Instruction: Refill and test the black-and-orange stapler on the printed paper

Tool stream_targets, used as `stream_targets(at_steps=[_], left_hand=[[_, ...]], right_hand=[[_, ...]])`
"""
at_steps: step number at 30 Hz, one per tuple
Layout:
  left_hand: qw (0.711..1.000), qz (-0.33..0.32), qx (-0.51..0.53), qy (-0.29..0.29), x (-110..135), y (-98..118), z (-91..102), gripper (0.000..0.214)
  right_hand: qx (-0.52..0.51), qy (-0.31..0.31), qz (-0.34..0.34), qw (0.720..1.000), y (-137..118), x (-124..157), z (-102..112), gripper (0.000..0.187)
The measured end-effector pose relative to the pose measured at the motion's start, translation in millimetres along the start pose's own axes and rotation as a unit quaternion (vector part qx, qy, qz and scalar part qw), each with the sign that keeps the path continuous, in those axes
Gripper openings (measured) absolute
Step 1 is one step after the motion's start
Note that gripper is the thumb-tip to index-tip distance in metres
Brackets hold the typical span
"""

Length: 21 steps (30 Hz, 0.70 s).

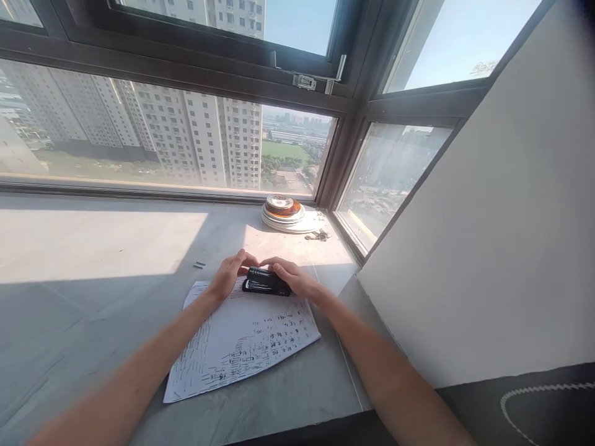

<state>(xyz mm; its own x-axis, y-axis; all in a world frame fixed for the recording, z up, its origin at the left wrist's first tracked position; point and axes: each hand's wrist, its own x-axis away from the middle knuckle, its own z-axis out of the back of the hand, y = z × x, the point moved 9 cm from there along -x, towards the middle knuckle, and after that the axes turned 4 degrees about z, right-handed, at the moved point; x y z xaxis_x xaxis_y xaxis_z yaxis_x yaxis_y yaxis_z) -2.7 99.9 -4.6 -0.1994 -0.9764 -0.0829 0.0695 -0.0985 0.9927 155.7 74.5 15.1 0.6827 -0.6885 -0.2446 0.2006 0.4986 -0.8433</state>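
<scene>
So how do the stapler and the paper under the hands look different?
The stapler is glossy black; the paper is white with dark writing.
The stapler is small and chunky; the paper is broad and thin.
The right hand grips the stapler; the paper lies on the sill.

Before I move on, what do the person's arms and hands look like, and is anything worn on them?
The left hand and right hand are ungloved, and both forearms are bare to the picture's edges: no sleeve, watch or bracelet shows. Rings, if any, cannot be made out.
</scene>
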Motion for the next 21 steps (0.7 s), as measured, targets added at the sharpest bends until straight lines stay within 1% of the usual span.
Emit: stream_targets(at_steps=[2,4,6,9,11,13,15,18,21], left_hand=[[1.000,0.005,0.014,0.011,-0.7,-1.5,3.2,0.066],[0.999,0.011,0.030,0.020,-1.3,-3.5,5.7,0.071],[0.999,0.020,0.040,0.026,-1.9,-6.6,7.4,0.076],[0.997,0.030,0.057,0.037,-3.5,-11.2,10.4,0.083],[0.993,0.016,0.089,0.078,-4.3,-11.0,19.7,0.085],[0.982,-0.005,0.126,0.139,-3.4,-10.1,33.3,0.086],[0.972,-0.015,0.148,0.181,-2.2,-10.5,43.2,0.086],[0.968,-0.012,0.161,0.193,-2.5,-11.6,46.8,0.086],[0.968,-0.012,0.178,0.178,-3.6,-10.0,43.4,0.084]], right_hand=[[-0.063,-0.030,-0.021,0.997,7.5,5.4,7.7,0.049],[-0.102,-0.065,-0.028,0.992,11.0,11.2,14.0,0.053],[-0.124,-0.095,-0.023,0.987,10.7,15.5,17.5,0.057],[-0.122,-0.136,-0.002,0.983,7.7,18.0,15.4,0.060],[-0.106,-0.132,0.003,0.986,9.3,16.7,16.0,0.064],[-0.088,-0.120,0.002,0.989,12.7,15.2,17.8,0.068],[-0.074,-0.118,0.002,0.990,14.2,14.7,18.9,0.069],[-0.051,-0.117,0.000,0.992,11.3,15.2,19.3,0.064],[-0.018,-0.066,0.003,0.998,2.4,13.1,22.6,0.054]])
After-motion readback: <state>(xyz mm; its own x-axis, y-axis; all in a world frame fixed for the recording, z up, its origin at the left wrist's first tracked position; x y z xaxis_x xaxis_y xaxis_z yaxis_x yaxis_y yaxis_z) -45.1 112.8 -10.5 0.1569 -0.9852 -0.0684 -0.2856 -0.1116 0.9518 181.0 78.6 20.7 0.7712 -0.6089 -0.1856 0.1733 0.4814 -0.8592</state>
